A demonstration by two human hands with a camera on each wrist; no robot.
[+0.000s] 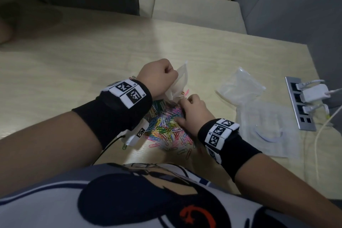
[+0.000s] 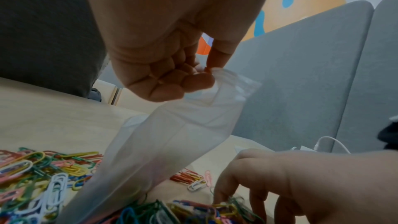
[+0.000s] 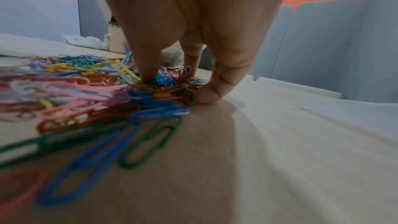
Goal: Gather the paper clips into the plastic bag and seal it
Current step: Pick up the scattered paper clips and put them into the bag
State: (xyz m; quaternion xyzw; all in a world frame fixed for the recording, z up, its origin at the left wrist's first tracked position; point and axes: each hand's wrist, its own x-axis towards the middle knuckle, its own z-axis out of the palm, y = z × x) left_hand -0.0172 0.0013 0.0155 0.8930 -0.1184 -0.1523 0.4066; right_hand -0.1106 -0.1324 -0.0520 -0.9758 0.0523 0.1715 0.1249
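Both hands work over the wooden table; the left hand is curled into a fist and pinches the top edge of a clear plastic bag, which hangs down so its lower end reaches the heap of coloured paper clips; the right hand has its fingers bent down into that heap, gathering a bunch between thumb and fingertips. From the head view the pinch is hidden behind the knuckles; the left wrist view shows it plainly, thumb against curled fingers on the bag's mouth, and I cannot tell whether any clips are inside the bag; the right wrist view alone shows the fingertips dug among the clips with the thumb pressed to the tabletop. Both black wristbands carry square black-and-white coded markers; the left one shows tiny characters too small to read. Further right lie spare clear bags, seemingly holding nothing; beyond them a metal socket strip with white chargers plugged in.
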